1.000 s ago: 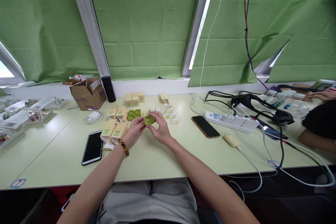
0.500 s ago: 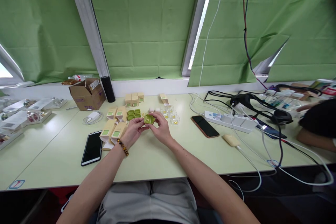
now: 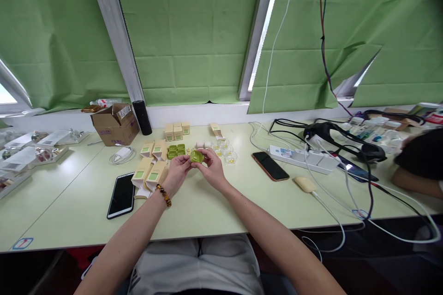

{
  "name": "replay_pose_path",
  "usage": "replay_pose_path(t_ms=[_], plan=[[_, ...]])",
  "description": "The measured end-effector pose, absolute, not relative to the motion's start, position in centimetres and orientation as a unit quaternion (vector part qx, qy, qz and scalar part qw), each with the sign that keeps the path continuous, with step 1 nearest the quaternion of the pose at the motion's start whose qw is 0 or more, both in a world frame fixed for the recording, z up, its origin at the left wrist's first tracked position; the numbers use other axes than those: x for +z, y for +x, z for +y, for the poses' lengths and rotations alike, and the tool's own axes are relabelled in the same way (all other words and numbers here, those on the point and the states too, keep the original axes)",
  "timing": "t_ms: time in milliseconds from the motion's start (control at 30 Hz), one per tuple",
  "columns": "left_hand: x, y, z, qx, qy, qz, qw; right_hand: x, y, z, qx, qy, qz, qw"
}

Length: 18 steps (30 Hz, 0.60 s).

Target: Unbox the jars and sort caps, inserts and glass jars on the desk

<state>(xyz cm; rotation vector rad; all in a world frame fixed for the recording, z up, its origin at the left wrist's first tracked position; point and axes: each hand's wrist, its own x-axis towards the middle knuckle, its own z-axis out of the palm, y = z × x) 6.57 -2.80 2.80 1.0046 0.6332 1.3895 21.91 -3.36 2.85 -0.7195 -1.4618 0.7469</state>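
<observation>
A small green square container (image 3: pixel 196 156) is held between my two hands, above the table. My left hand (image 3: pixel 178 173), with a beaded bracelet at its wrist, grips it from the left. From the right, the fingers of my right hand (image 3: pixel 212 168) close on its other side. Just behind my left hand sit several like green containers (image 3: pixel 176 150) in a cluster. Open cardboard boxes with green labels (image 3: pixel 152 175) lie left of it. Beyond my right hand stand clear cups with yellow bits inside (image 3: pixel 224 150) and small pale pink pieces (image 3: pixel 203 144).
Small closed boxes (image 3: pixel 177 132) stand at the back. A black phone (image 3: pixel 121 196) lies left, another phone (image 3: pixel 270 166) right, beside a power strip (image 3: pixel 304 159) and cables. At the far left are a cardboard box (image 3: pixel 115 124) and packaged items (image 3: pixel 31 159). Another person's arm (image 3: pixel 417 182) rests far right.
The green container has tilted slightly in my hands, and my fingers have shifted a little on it. Everything else on the table stays in place.
</observation>
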Motion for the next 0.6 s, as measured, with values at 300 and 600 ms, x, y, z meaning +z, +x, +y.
replay_pose_path(t_ms=[300, 600], plan=[[2.4, 6.6, -2.6, 0.624, 0.454, 0.288, 0.567, 2.5, 22.0, -3.1, 0.297, -0.311, -0.656, 0.620], [4.0, 6.3, -3.9, 0.542, 0.435, 0.186, 0.695, 2.8, 22.0, -3.6, 0.184, -0.342, -0.678, 0.624]])
